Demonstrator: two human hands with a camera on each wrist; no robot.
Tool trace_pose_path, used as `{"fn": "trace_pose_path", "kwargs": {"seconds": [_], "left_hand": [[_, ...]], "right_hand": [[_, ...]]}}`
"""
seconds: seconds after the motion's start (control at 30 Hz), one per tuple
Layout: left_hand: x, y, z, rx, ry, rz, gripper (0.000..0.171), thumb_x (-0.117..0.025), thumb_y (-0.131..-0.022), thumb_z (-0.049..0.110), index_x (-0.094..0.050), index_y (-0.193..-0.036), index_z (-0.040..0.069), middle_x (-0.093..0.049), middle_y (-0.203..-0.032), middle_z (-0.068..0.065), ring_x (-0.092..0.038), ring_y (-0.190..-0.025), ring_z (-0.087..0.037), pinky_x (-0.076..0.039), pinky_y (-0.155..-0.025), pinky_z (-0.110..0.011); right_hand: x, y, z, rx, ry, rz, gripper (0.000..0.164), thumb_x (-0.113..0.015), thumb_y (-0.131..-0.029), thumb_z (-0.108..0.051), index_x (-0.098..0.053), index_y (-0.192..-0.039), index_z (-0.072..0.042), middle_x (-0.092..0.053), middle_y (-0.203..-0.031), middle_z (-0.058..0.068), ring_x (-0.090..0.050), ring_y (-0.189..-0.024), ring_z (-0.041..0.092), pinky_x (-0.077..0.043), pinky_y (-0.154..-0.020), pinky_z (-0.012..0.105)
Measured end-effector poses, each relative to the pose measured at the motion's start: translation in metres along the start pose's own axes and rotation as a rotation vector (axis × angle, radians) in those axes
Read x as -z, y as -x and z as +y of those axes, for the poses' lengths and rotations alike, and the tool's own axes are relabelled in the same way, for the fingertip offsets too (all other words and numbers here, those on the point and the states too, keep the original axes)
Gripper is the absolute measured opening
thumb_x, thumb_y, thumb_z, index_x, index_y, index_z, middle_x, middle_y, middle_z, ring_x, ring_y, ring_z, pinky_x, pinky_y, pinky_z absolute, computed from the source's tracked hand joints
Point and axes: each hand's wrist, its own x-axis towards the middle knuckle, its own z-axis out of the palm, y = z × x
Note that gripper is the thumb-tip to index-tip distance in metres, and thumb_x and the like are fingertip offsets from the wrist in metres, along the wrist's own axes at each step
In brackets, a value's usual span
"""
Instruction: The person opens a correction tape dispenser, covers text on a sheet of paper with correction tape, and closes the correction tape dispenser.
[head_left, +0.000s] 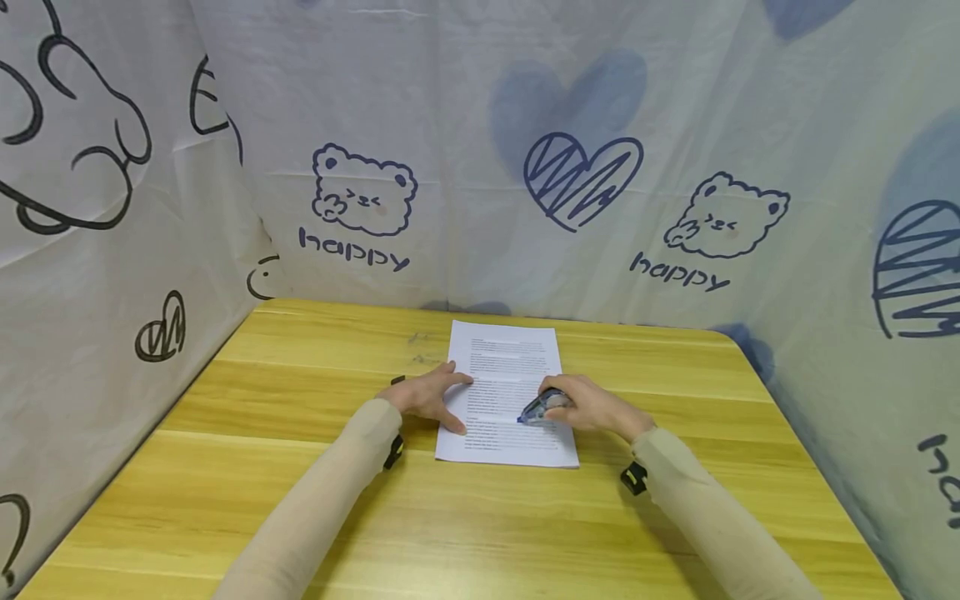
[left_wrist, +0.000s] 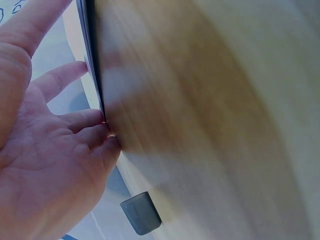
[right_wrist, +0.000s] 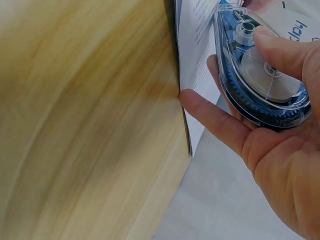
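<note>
A stack of printed paper (head_left: 510, 358) lies on the wooden table, its lines of text facing up. My right hand (head_left: 596, 407) grips a correction tape dispenser (right_wrist: 270, 75) with a clear casing and blue gears inside. The dispenser's blue tip is down at the lower middle of the printed text; whether it touches the sheet I cannot tell. In the right wrist view the little finger (right_wrist: 210, 112) rests by the paper's edge. My left hand (head_left: 431, 396) is spread at the left edge of the paper, thumb and fingertips resting on it.
The wooden table (head_left: 300, 483) extends around the paper on all sides. A white curtain (head_left: 465, 100) with drawn bears and hearts hangs behind it and along both sides. Dark straps sit on both wrists, and a small dark block (left_wrist: 141, 213) shows in the left wrist view.
</note>
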Motion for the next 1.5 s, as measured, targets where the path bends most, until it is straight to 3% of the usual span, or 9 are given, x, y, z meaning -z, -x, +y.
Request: {"fn": "trace_pose_path", "kwargs": {"seconds": [0.53, 1.0, 1.23, 1.5], "left_hand": [[0.001, 0.001, 0.000, -0.005, -0.002, -0.007, 0.093, -0.084, -0.074, 0.043, -0.037, -0.152, 0.023, -0.004, -0.166, -0.012, -0.005, -0.153, -0.030, -0.014, -0.122, -0.053], [0.000, 0.001, -0.001, -0.001, 0.003, -0.004, 0.093, -0.084, -0.074, 0.042, -0.036, -0.152, 0.024, -0.003, -0.166, -0.012, -0.004, -0.153, -0.030, -0.012, -0.122, -0.053], [0.001, 0.001, -0.001, 0.002, 0.008, -0.003, 0.094, -0.084, -0.074, 0.044, -0.036, -0.152, 0.025, -0.003, -0.166, -0.011, -0.003, -0.153, -0.030, -0.013, -0.122, -0.054], [0.001, 0.002, -0.001, 0.005, 0.009, -0.008, 0.093, -0.084, -0.075, 0.044, -0.036, -0.152, 0.026, -0.003, -0.166, -0.011, -0.003, -0.153, -0.030, -0.013, -0.122, -0.055]], "right_hand": [[0.003, 0.005, 0.001, 0.004, 0.016, 0.004, 0.017, -0.069, -0.091, -0.015, -0.063, -0.107, -0.014, -0.067, -0.100, 0.004, -0.057, -0.087, 0.018, -0.049, -0.081, 0.036], [0.006, 0.006, 0.002, 0.002, 0.006, -0.018, 0.017, -0.068, -0.092, -0.015, -0.063, -0.108, -0.016, -0.066, -0.101, 0.001, -0.055, -0.087, 0.014, -0.048, -0.081, 0.034], [0.016, -0.001, -0.011, 0.004, 0.055, -0.063, 0.016, -0.070, -0.091, -0.012, -0.064, -0.105, -0.014, -0.065, -0.097, 0.000, -0.054, -0.084, 0.013, -0.048, -0.078, 0.033], [0.025, -0.009, -0.035, 0.021, 0.193, -0.122, 0.018, -0.071, -0.089, -0.008, -0.064, -0.106, -0.011, -0.063, -0.097, 0.001, -0.057, -0.088, 0.014, -0.051, -0.083, 0.036]]}}
